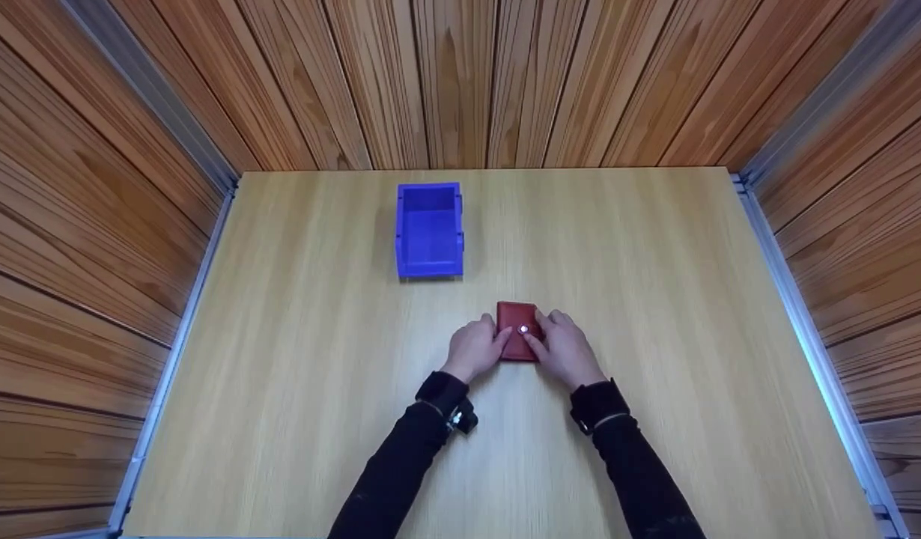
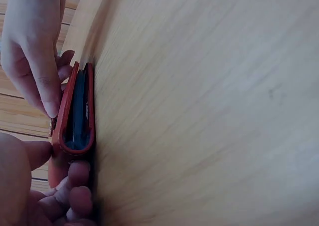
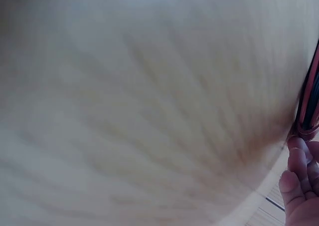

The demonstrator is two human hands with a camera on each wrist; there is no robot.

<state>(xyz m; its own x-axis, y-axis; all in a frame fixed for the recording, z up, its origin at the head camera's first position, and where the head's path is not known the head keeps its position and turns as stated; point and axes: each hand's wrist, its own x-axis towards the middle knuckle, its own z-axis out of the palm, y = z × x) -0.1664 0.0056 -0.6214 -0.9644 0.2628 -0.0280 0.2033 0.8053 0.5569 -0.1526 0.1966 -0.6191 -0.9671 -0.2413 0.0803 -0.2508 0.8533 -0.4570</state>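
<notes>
A small red wallet (image 1: 514, 314) with a round metal snap (image 1: 523, 329) lies folded on the table in front of the person. At its left edge the left hand (image 1: 475, 346) grips it, thumb on the top face and fingers curled at the folded spine. The right hand (image 1: 569, 350) pinches the right side, its thumb right by the snap. Seen end-on in the left wrist view, the wallet (image 2: 64, 118) shows dark layers inside its fold. Only a sliver of the wallet (image 3: 310, 96) enters the right wrist view, beside the right fingertips (image 3: 297, 158).
A blue plastic bin (image 1: 430, 232) stands farther back on the light wood table (image 1: 296, 359), left of the wallet. Wood-plank walls (image 1: 460, 82) with metal corner rails enclose the table at the back and both sides.
</notes>
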